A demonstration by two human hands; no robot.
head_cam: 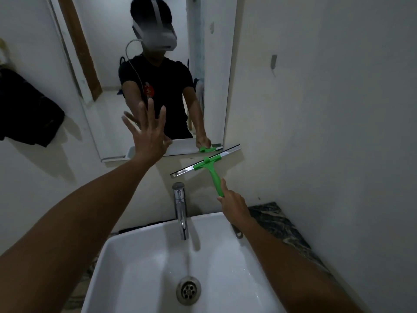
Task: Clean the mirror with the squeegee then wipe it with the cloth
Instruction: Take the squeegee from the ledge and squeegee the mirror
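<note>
While a white sink [144,256] fills the lower middle of the frame, a chrome tap [181,211] stands upright at its back rim, directly below the squeegee and between the two forearms. A round metal drain [188,290] sits in the basin floor. A dark marbled counter [277,220] shows to the right of the sink against the white wall, and a black garment [24,111] hangs on the wall at the left edge of the frame.

The mirror [108,64] occupies the upper middle, tall and narrow, its bottom edge tilted in this wide view. The left hand [149,134] is spread wide with fingers fanned, palm toward the lower part of the glass; whether it presses the surface cannot be told. It covers part of the mirror's lower centre.

The right hand [233,201] is closed around the lower end of the squeegee's green handle. The squeegee [206,164] has a bright green handle and head clamp with a long metal blade bar. The bar lies slanted, its upper right end at the mirror's bottom right corner and the rest over the wall just below the glass. Its green reflection shows in the mirror's lower right.
</note>
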